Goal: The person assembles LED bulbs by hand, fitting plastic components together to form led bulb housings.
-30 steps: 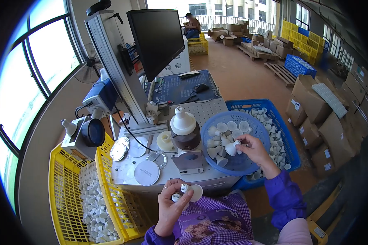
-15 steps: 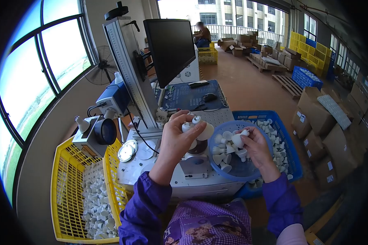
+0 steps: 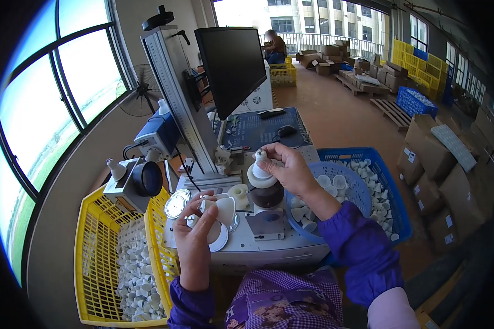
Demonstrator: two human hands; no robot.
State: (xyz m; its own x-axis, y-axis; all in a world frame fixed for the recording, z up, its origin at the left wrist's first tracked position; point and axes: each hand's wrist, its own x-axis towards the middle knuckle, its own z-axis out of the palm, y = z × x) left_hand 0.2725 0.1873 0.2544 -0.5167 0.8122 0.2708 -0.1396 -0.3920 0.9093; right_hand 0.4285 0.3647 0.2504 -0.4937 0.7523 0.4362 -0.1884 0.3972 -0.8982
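Right grip (image 3: 291, 170): thumb and fingers pinching one white lamp cup (image 3: 262, 168) by its narrow, pinned end.
Left grip (image 3: 195, 233): curled around at least two other cups (image 3: 224, 209); I cannot tell whether the fingers hide another.
Cup to grip: the pinched cup sits at the right grip's 9 o'clock, directly over the pale ring on the dark round holder (image 3: 266, 197). From my view I cannot tell whether it rests there or hangs just above.
Long axis: near upright, pins up, wide mouth down, which I judge lines up with the holder.
Nearer hand: right, just beside the holder; my left is well apart, toward the holder's 8 o'clock.
Left-hand cups: the clearest one tilts, its mouth toward 3 o'clock.
Colander: the blue colander (image 3: 361, 189), with loose cups inside, lies at my right grip's 4 o'clock, by the table (image 3: 240, 240).
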